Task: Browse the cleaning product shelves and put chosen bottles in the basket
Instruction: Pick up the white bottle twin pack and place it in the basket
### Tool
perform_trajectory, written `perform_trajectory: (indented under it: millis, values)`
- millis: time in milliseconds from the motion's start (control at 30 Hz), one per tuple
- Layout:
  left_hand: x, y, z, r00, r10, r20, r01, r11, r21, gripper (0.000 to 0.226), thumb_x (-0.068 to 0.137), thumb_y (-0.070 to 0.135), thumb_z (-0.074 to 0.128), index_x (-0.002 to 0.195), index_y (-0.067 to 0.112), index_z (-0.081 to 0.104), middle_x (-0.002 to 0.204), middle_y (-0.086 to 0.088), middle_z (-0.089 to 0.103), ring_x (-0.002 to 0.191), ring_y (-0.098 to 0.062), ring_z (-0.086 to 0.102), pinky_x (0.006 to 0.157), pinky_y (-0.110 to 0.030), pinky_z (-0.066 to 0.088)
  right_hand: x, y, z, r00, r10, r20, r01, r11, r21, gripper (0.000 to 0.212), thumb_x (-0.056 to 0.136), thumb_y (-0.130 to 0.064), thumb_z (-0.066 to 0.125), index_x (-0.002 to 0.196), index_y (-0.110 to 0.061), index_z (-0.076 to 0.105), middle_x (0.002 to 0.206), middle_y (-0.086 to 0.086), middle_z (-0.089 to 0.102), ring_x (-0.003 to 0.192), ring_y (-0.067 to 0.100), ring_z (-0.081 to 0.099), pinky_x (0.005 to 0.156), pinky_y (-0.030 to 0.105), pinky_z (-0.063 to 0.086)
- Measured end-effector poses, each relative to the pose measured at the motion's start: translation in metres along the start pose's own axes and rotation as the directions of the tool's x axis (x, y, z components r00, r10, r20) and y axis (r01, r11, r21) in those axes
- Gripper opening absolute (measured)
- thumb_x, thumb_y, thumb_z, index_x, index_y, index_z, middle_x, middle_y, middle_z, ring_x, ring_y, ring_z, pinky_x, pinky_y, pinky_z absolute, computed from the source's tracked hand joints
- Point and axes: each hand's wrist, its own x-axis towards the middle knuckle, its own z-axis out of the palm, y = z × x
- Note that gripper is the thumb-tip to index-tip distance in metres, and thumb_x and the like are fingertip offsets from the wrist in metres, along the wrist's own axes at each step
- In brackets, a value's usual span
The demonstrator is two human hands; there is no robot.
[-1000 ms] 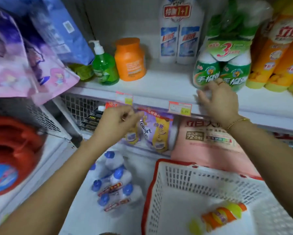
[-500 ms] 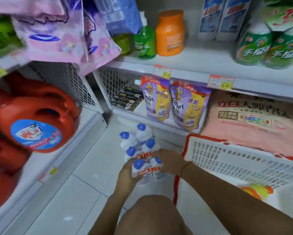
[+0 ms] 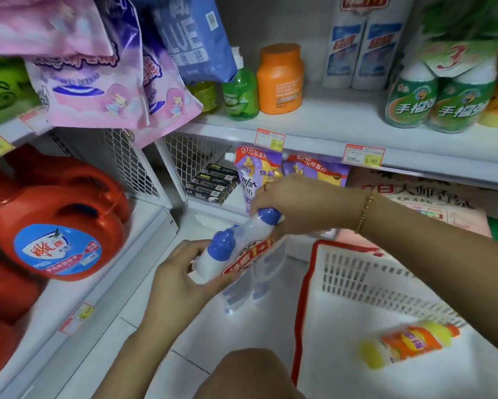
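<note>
A twin pack of white bottles with blue caps (image 3: 243, 251), banded by a red and white 1+1 label, is held tilted in the air above the floor. My left hand (image 3: 184, 275) grips the pack's lower left side. My right hand (image 3: 294, 205) is closed over the upper blue cap. To the right stands the white basket with a red rim (image 3: 305, 298). An orange and yellow bottle (image 3: 409, 342) lies on its side inside the basket.
Red detergent jugs (image 3: 58, 223) fill the low left shelf. Purple refill pouches (image 3: 256, 180) and a pink bag (image 3: 414, 200) sit on the bottom shelf behind my hands. Green twin bottles (image 3: 437, 108), an orange jar (image 3: 281, 79) and a green pump bottle (image 3: 239, 93) stand above. My knee (image 3: 250, 375) is at the bottom.
My hands dropped from the shelf edge to the blue-capped bottles on the floor, took hold of a twin pack, and have lifted it up off the floor.
</note>
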Motion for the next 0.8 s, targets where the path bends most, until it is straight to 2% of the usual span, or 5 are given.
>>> perform_trajectory:
  millis: [133, 267, 333, 433, 800]
  values:
    - [0.041, 0.045, -0.012, 0.998, 0.007, 0.055, 0.002, 0.986, -0.169, 0.056, 0.06, 0.014, 0.089, 0.103, 0.038, 0.062, 0.087, 0.018, 0.073, 0.077, 0.0, 0.068, 0.065, -0.012, 0.052, -0.002, 0.014, -0.094, 0.999, 0.035, 0.004, -0.035, 0.997, -0.076, 0.044, 0.067, -0.037, 0.081, 0.105, -0.021, 0.065, 0.092, -0.003, 0.064, 0.083, 0.018, 0.055, 0.066, 0.028, 0.04]
    - [0.099, 0.094, -0.007, 0.996, 0.094, 0.001, -0.085, 0.906, -0.416, 0.039, 0.066, 0.003, 0.084, 0.097, 0.019, 0.066, 0.08, 0.006, 0.075, 0.066, -0.009, 0.065, 0.062, -0.023, 0.052, -0.011, 0.048, -0.155, 0.972, 0.188, -0.143, -0.186, 0.982, 0.03, 0.05, 0.065, -0.03, 0.085, 0.108, -0.024, 0.062, 0.084, -0.017, 0.056, 0.068, 0.001, 0.048, 0.056, 0.004, 0.032]
    - [0.126, 0.111, 0.0, 0.995, 0.095, -0.03, -0.097, 0.852, -0.514, 0.035, 0.067, 0.009, 0.081, 0.098, 0.012, 0.066, 0.083, -0.014, 0.073, 0.07, -0.02, 0.061, 0.068, -0.033, 0.047, -0.015, 0.068, -0.164, 0.908, 0.254, -0.334, -0.212, 0.964, 0.159, 0.061, 0.065, -0.024, 0.085, 0.12, -0.026, 0.057, 0.099, -0.015, 0.06, 0.079, -0.002, 0.053, 0.07, 0.006, 0.04]
    - [0.16, 0.122, 0.016, 0.998, 0.015, -0.055, -0.047, 0.761, -0.647, 0.028, 0.076, 0.0, 0.073, 0.1, 0.013, 0.066, 0.09, -0.006, 0.075, 0.076, -0.02, 0.07, 0.065, -0.031, 0.055, -0.024, 0.089, -0.141, 0.731, 0.4, -0.553, -0.303, 0.916, 0.263, 0.076, 0.074, -0.021, 0.078, 0.139, -0.021, 0.04, 0.129, 0.003, 0.056, 0.111, 0.021, 0.055, 0.09, 0.028, 0.044]
    - [0.236, 0.146, 0.041, 0.992, -0.107, 0.059, 0.118, 0.709, -0.695, 0.008, 0.084, 0.008, 0.068, 0.09, 0.013, 0.066, 0.076, 0.001, 0.074, 0.065, -0.012, 0.07, 0.051, -0.022, 0.053, -0.057, 0.142, -0.02, 0.534, 0.752, -0.386, -0.498, 0.648, 0.576, 0.059, 0.08, -0.022, 0.071, 0.133, -0.016, 0.047, 0.125, 0.007, 0.056, 0.111, 0.022, 0.054, 0.086, 0.025, 0.041]
